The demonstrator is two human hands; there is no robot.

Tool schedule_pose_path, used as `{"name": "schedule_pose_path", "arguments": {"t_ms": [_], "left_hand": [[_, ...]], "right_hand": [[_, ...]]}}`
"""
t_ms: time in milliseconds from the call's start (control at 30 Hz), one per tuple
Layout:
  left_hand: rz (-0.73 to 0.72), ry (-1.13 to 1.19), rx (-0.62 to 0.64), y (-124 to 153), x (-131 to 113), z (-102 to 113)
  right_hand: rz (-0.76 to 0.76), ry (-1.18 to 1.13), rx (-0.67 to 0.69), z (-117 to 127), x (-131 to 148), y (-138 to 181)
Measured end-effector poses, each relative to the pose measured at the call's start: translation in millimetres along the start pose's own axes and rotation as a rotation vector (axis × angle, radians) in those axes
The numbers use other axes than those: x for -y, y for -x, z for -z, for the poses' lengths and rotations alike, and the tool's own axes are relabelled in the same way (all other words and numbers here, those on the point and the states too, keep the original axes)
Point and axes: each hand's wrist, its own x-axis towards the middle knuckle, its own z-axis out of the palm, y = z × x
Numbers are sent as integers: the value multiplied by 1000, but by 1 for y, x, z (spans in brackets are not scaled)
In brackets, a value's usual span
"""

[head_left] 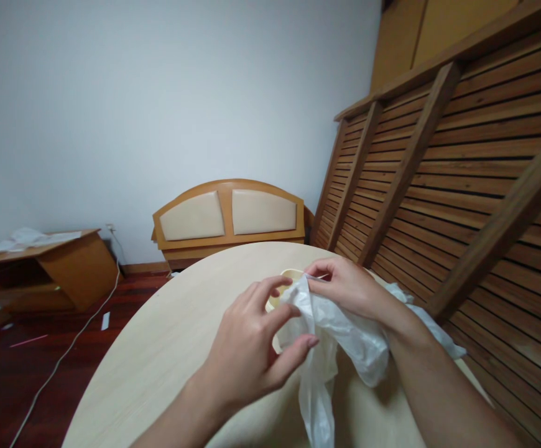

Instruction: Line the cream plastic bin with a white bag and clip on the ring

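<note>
Between my hands a thin white plastic bag (345, 336) hangs over a pale yellow container (291, 274). Only part of the container's rim and side shows; the bag and my fingers hide the rest. My right hand (342, 283) pinches the bag's upper edge between thumb and fingers, beside the rim. On the near left side, my left hand (256, 339) has its fingers curved and apart, with the thumb in front of the bag. Whether those fingertips touch the bag or rim is hard to tell.
Everything stands on a round pale table (158, 367). More crumpled white plastic (431, 320) lies at its right edge. A slatted wooden panel (438, 205) leans on the right. Behind is a padded headboard (228, 214); a low cabinet (79, 274) and a white cable (72, 348) are left.
</note>
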Motion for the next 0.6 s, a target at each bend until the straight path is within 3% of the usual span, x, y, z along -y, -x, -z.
{"name": "schedule_pose_path", "arguments": {"t_ms": [133, 233, 467, 600], "left_hand": [[-30, -72, 59, 7, -21, -8], [87, -168, 51, 12, -25, -18], [303, -181, 116, 10, 0, -18], [375, -67, 1, 1, 27, -18]], "right_hand": [[-2, 95, -70, -1, 11, 3], [3, 95, -91, -1, 14, 3], [39, 43, -69, 2, 13, 3], [15, -103, -90, 11, 5, 2]]}}
